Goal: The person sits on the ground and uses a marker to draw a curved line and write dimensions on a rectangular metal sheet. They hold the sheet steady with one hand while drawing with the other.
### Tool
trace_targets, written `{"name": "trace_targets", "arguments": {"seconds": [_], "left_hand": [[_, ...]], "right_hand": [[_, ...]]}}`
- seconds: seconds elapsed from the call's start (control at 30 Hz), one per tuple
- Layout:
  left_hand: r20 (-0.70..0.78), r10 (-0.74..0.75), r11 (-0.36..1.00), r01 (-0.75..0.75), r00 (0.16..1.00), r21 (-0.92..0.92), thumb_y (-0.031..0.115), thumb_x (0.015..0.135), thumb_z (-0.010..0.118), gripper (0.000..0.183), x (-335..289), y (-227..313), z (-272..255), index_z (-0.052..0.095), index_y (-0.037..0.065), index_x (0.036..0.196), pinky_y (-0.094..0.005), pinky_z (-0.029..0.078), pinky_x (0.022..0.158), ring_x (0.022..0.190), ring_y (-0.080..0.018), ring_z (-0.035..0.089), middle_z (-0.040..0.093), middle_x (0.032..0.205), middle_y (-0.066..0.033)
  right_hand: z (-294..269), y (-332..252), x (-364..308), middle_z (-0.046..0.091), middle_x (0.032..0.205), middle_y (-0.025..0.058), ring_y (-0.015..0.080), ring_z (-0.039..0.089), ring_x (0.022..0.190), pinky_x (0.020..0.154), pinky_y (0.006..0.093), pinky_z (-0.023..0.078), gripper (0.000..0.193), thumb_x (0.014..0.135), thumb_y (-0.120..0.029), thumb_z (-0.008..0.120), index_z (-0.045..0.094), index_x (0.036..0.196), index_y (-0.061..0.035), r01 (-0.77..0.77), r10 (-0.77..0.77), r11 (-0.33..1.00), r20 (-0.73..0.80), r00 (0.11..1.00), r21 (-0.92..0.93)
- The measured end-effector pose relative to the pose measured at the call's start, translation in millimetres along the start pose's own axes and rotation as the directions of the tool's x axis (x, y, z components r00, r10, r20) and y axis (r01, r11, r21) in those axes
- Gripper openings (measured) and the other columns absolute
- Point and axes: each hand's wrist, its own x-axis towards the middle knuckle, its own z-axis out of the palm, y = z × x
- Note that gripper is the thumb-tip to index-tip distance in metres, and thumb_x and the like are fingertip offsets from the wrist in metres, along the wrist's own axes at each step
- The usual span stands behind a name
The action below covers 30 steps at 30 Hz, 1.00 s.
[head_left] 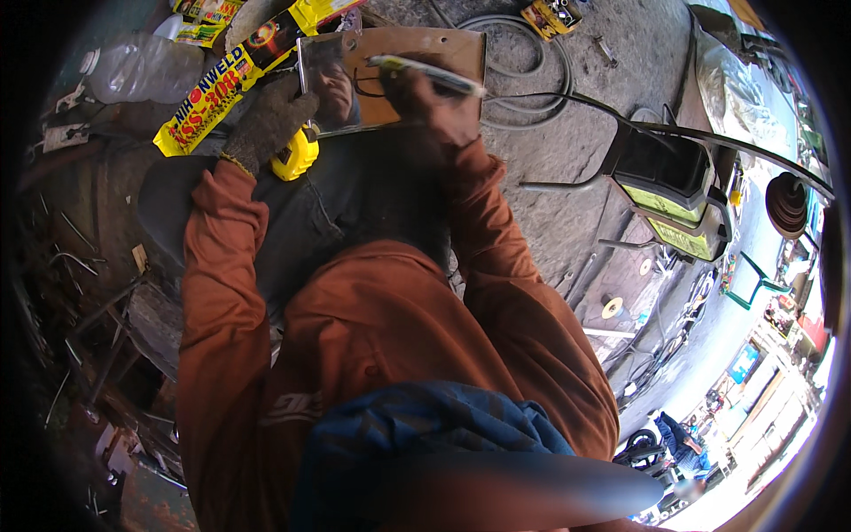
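A rectangular metal sheet [463, 55] lies at the upper middle, above my dark-trousered lap. Its left part is mirror-like; the rest looks brown, with a dark curved mark near the middle. My left hand [266, 126], in a dark knitted glove, is closed at the sheet's left edge around a yellow tape measure [296, 154]. The glove hides part of the tape measure's case. Bare, my right hand [436, 105] is over the sheet and grips a slim white marker pen [452, 80], held slantwise with one end pointing left. Shadow darkens some of its fingers.
Yellow welding-rod packets [208, 105] lie beside the sheet, near a clear plastic bottle [146, 69]. A grey hose [557, 89] is coiled on the concrete. To the right stands a black and green machine [665, 182] with cables. Scrap metal [97, 328] clutters the left side.
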Motion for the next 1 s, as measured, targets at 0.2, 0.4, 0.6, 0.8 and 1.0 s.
{"name": "trace_targets", "arguments": {"seconds": [0.2,0.4,0.6,0.8,1.0], "left_hand": [[-0.001,-0.062,0.997,0.062,0.998,0.053,0.023,0.094,0.061,0.025,1.9,-0.6,0.5,0.065,0.001,0.103,-0.0390,0.054,0.072,0.077,-0.0217,0.066,0.067,0.087,-0.0121],[0.028,-0.044,0.999,0.043,0.999,0.013,0.022,0.095,0.063,0.024,2.4,-3.2,-1.2,0.064,0.001,0.105,-0.0333,0.053,0.062,0.071,-0.0171,0.065,0.065,0.088,-0.0084],[0.027,0.093,0.989,-0.095,0.995,0.110,0.022,0.092,0.066,0.019,3.2,-5.2,-1.2,0.066,0.003,0.097,-0.0382,0.053,0.070,0.078,-0.0237,0.066,0.066,0.086,-0.0128],[-0.007,0.135,0.989,-0.134,0.991,0.066,0.023,0.095,0.064,0.019,2.2,4.3,0.2,0.065,0.004,0.096,-0.0390,0.050,0.066,0.077,-0.0242,0.065,0.062,0.082,-0.0121],[0.048,0.111,0.985,-0.103,0.993,-0.137,0.028,0.100,0.060,0.028,6.6,48.5,2.0,0.063,0.004,0.115,-0.0297,0.049,0.057,0.060,-0.0120,0.057,0.057,0.080,-0.0018]], "right_hand": [[-48.2,-14.1,-12.7,0.070,0.092,0.0088,0.0131,0.064,0.078,0.070,0.0260,0.053,0.024,0.101,-0.015,0.067,0.067,0.115,0.0043,0.044,-0.022,0.996,-0.283,0.959,0.072],[-30.5,-17.9,-62.6,0.072,0.099,0.0110,0.0159,0.068,0.090,0.081,0.0291,0.054,0.024,0.098,-0.010,0.066,0.067,0.116,0.0049,0.024,-0.067,0.990,-0.315,0.947,-0.137],[-13.5,-16.8,-94.1,0.074,0.103,0.0147,0.0225,0.070,0.096,0.089,0.0336,0.055,0.029,0.097,-0.018,0.066,0.070,0.115,0.0046,0.068,-0.105,0.974,-0.165,0.981,-0.216],[-40.6,-4.9,-81.1,0.068,0.124,0.0218,0.0285,0.069,0.112,0.094,0.0384,0.054,0.041,0.107,-0.026,0.051,0.054,0.136,0.0028,0.180,-0.283,0.953,-0.507,0.814,-0.244],[-78.4,13.5,-40.7,0.068,0.123,0.0102,0.0176,0.067,0.106,0.084,0.0329,0.056,0.043,0.107,-0.029,0.058,0.051,0.142,-0.0047,-0.094,0.203,0.972,-0.573,0.794,0.214]]}}
